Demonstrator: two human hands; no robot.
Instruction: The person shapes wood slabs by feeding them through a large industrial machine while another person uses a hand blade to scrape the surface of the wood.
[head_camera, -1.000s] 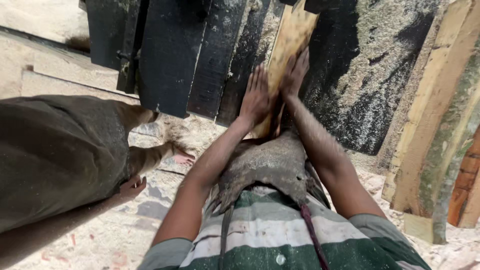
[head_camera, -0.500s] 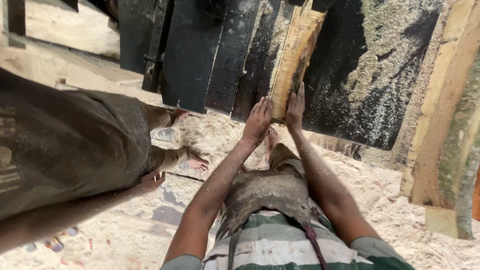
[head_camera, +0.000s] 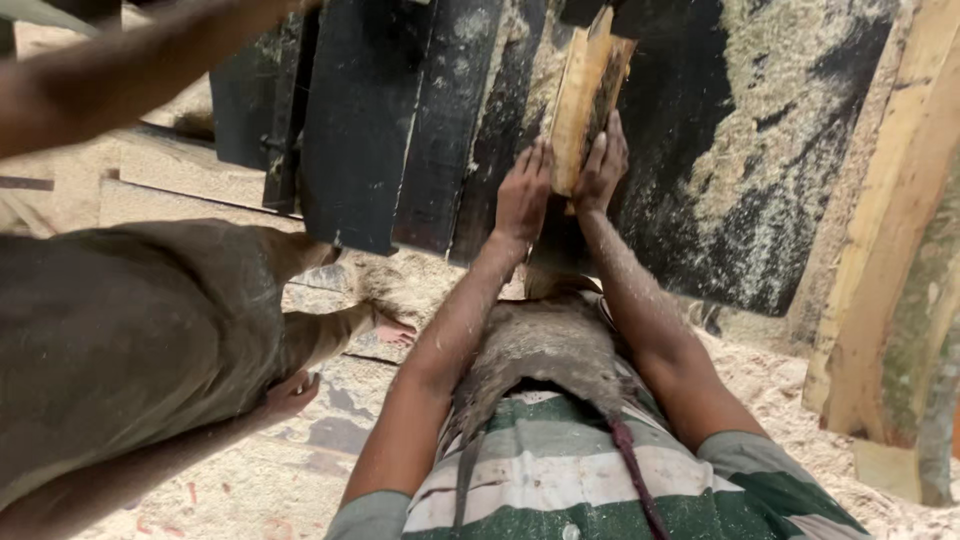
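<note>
A pale wooden plank stands on edge on a dark, sawdust-covered table, running away from me. My left hand lies flat against the plank's near left side, fingers together and pointing forward. My right hand presses on its near right side. Both palms clamp the plank's near end between them. Sawdust coats my forearms.
Dark slats form the table's left part. Another person in dark shorts stands at my left with bare feet on the sawdust floor, an arm stretched above. Pale timber planks lean at the right.
My view has shifted forward and left. Both hands have pushed the plank farther along the table, away from me. The other person's arm has come into view at the top left.
</note>
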